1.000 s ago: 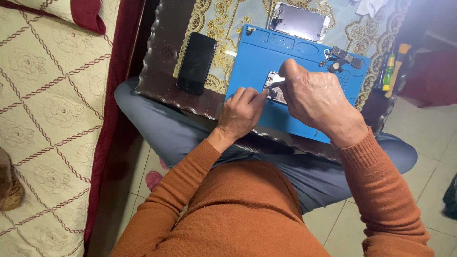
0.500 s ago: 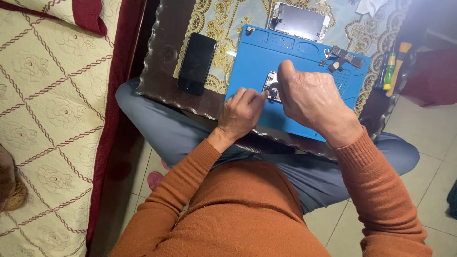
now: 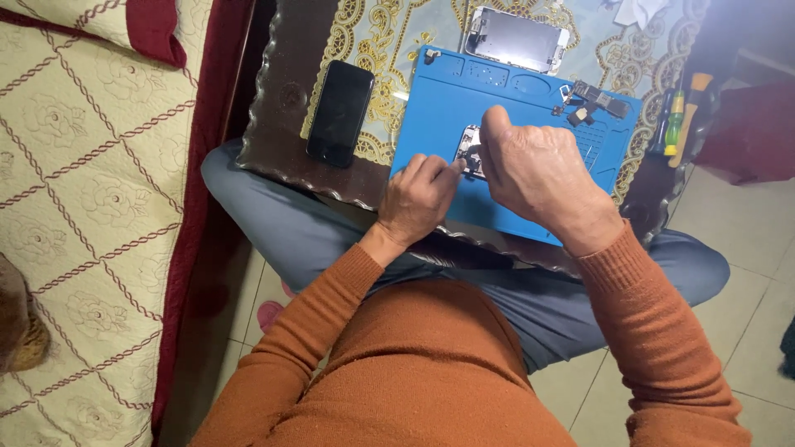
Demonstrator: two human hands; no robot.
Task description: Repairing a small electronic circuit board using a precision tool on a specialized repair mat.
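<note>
On blue mat (image 3: 439, 99) | left hand (image 3: 420, 199), right hand (image 3: 538, 174) pinching small phone part (image 3: 469, 149) | mat's near edge close

On the dark wooden table (image 3: 286, 99) lies one blue rubber work mat (image 3: 530, 91). There are two phone-shaped pieces beside it: one black glass phone (image 3: 340, 112) and one pale rectangular screen panel (image 3: 517, 37). Two hands work over one small opened metal device (image 3: 469, 149).

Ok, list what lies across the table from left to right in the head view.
Black phone → left hand → small opened device on the blue mat → right hand → loose small parts → screwdrivers at the table's right edge.
</note>
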